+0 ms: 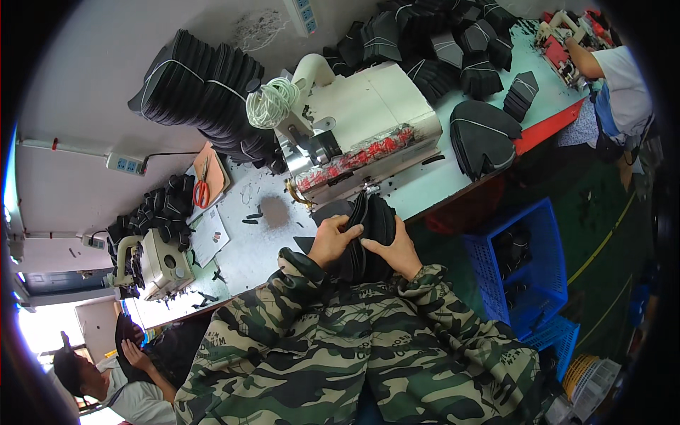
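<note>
A thick stack of black cut pieces (380, 221) stands fanned on edge close to my body, at the table's front edge. My left hand (330, 241) grips its left part, thumb pressed against the pieces. On the right side my right hand (399, 253) holds the stack, its thumb laid across toward the middle. The two thumbs nearly meet. My fingers behind the pieces are partly hidden. Just beyond the stack is a white industrial machine (368, 99) with chipped red paint along its front. A bundle of pale cord (273, 103) hangs at its left end.
Tied black bundles (191, 81) stand left of the machine, with more (382, 39) behind it. Orange-handled scissors (202, 191) lie on the table (244, 255). A blue crate (552, 262) stands on the floor at right. One co-worker (131, 382) sits lower left, another (623, 81) upper right.
</note>
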The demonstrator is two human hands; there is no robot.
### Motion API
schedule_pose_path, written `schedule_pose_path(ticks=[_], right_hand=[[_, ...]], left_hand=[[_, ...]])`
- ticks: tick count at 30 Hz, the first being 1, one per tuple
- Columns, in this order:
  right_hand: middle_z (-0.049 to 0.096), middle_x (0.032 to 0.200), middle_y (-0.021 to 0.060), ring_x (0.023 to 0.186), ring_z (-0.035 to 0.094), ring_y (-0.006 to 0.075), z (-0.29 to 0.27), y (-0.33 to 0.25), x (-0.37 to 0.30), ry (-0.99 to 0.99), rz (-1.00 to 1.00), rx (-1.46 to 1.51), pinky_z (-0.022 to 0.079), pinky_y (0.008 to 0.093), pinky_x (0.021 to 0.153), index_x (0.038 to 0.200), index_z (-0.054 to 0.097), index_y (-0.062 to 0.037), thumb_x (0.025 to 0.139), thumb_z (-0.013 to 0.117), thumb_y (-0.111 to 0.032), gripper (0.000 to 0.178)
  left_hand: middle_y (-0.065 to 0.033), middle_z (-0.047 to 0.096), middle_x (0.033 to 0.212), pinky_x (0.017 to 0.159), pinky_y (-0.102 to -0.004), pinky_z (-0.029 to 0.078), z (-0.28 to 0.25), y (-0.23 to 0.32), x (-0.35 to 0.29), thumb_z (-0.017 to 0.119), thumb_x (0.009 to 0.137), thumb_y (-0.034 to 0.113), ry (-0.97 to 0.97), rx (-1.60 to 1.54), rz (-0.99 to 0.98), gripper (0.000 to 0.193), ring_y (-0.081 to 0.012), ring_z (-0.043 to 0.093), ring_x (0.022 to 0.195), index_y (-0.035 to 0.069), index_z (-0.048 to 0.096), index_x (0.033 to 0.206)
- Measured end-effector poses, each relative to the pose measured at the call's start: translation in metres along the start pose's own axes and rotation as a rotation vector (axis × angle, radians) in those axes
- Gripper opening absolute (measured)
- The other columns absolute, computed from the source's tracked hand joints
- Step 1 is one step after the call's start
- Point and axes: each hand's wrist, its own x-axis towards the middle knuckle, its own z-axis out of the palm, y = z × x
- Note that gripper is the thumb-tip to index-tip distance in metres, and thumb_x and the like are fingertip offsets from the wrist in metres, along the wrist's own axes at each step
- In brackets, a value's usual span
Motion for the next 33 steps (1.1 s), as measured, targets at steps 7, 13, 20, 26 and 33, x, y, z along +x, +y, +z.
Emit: schedule_pose_path(ticks=[7,13,20,26,33], right_hand=[[0.048,0.127,0.0311,0.118,0.051,0.0393,-0.016,0.008,0.011,-0.133,0.006,-0.043,0.040,0.0405,0.099,0.139,0.024,0.0077,0.067,0.076,-0.034,0.099],[0.050,0.125,0.0262,0.116,0.053,0.0351,-0.015,0.028,0.012,-0.204,-0.086,0.166,0.042,0.0381,0.097,0.138,0.027,0.0051,0.066,0.074,-0.026,0.091],[0.048,0.126,0.0211,0.113,0.053,0.0287,-0.002,0.036,0.006,-0.030,-0.051,0.195,0.043,0.0352,0.095,0.137,0.028,0.0062,0.068,0.076,-0.016,0.087],[0.048,0.126,0.0185,0.111,0.052,0.0258,-0.011,0.026,0.009,-0.109,0.062,0.400,0.043,0.0340,0.095,0.136,0.031,0.0058,0.073,0.071,-0.010,0.076],[0.050,0.124,0.0144,0.112,0.051,0.0225,-0.011,0.019,0.012,-0.111,0.061,0.374,0.040,0.0335,0.098,0.134,0.035,0.0052,0.072,0.071,-0.010,0.073]], left_hand=[[-0.0128,0.051,0.071,0.059,-0.0368,0.040,0.003,0.021,-0.005,0.076,0.074,0.032,0.027,0.092,0.093,0.041,-0.0256,0.048,0.063,-0.005,0.057,0.076],[-0.0162,0.056,0.076,0.067,-0.0388,0.047,0.012,0.021,-0.006,0.076,0.067,0.031,-0.017,0.149,0.068,0.042,-0.0307,0.057,0.071,-0.005,0.062,0.084],[-0.0166,0.062,0.078,0.067,-0.0387,0.047,-0.038,0.053,-0.016,0.067,0.069,0.021,-0.021,-0.203,-0.035,0.036,-0.0297,0.061,0.073,-0.006,0.062,0.092],[-0.0092,0.064,0.103,0.079,-0.0319,0.051,-0.229,-0.071,-0.092,0.049,0.075,-0.003,0.419,-0.871,0.008,0.037,-0.0191,0.063,0.092,-0.005,0.058,0.111],[-0.0209,0.061,0.102,0.083,-0.0393,0.047,-0.203,-0.311,-0.150,0.056,0.075,0.002,0.688,-0.311,-0.539,0.041,-0.0321,0.060,0.093,-0.009,0.050,0.114]])
